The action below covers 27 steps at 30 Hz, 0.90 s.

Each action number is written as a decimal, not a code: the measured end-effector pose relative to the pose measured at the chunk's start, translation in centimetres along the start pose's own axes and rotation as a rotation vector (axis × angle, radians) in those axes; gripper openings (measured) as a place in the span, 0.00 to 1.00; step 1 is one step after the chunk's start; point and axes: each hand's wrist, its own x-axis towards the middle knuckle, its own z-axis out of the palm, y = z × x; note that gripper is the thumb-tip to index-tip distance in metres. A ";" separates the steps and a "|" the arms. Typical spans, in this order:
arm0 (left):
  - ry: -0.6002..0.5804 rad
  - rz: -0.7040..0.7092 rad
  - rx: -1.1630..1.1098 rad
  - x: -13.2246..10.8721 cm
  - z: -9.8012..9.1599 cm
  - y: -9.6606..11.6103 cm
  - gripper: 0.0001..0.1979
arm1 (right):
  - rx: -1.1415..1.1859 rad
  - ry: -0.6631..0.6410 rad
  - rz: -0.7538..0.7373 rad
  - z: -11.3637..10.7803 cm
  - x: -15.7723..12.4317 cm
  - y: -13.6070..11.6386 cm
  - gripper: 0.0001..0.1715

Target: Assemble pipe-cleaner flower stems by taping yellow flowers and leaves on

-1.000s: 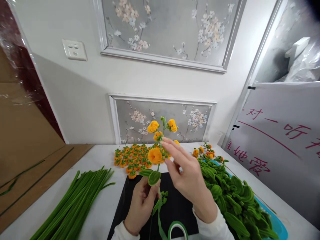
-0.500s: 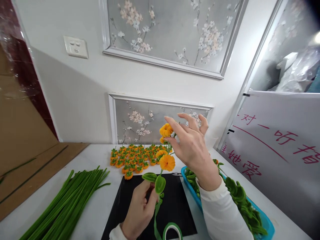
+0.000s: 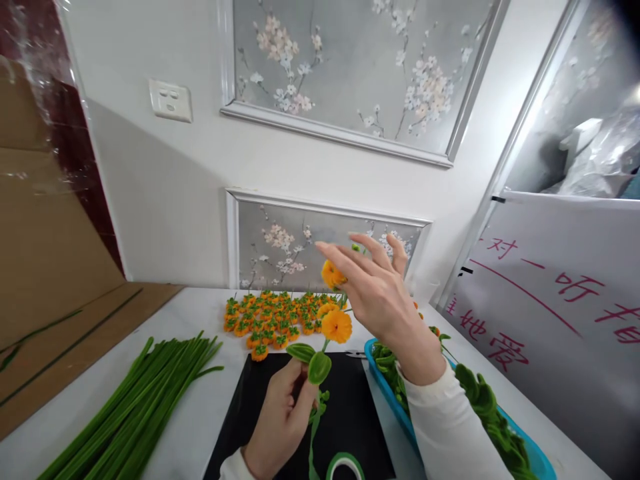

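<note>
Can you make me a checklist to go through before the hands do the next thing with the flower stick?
1. Left hand pinches the flower stem low down: ok.
2. Right hand is open, fingers by the top orange flower; whether they touch it: cannot tell.
3. Stem stands upright over the black mat: ok.
4. Green tape roll lies near on the mat: ok.
5. Leaves in the blue tray are beside the right arm: ok.
6. Loose orange flowers and green stems lie on the table: ok.
</note>
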 end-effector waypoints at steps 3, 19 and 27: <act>0.028 -0.043 -0.087 0.2 -0.2 0.3 0.10 | 0.061 0.122 0.074 -1.6 -0.6 -0.4 0.33; 0.032 -0.483 -1.060 1.3 -2.1 -0.6 0.13 | 0.718 0.298 0.598 2.5 -5.7 -2.0 0.17; -0.178 -0.382 -1.074 1.4 -2.1 -0.6 0.09 | 0.682 0.118 0.369 3.3 -5.5 -3.2 0.21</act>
